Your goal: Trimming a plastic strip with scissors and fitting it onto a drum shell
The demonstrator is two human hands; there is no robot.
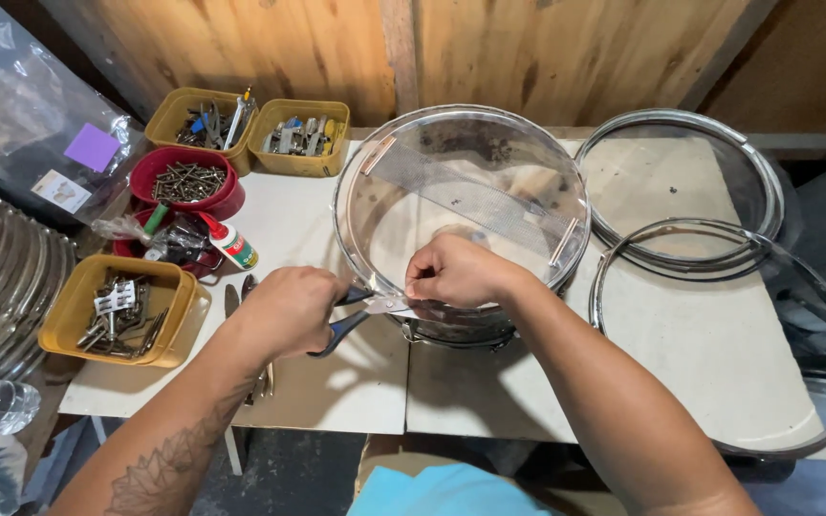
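Both hands, left hand [284, 311] gripping scissors [356, 311], right hand [456, 272] on drum rim [356, 244].

Left hand [284, 311] grips pliers [360, 311]; right hand [456, 272] pinches drum head [461, 196].

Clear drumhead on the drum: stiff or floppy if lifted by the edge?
The clear drumhead looks like thin film, so it would probably flex. Its round rim may hold the edge's shape. The right hand pins its near edge and the left hand holds pliers, so it likely shifts easily.
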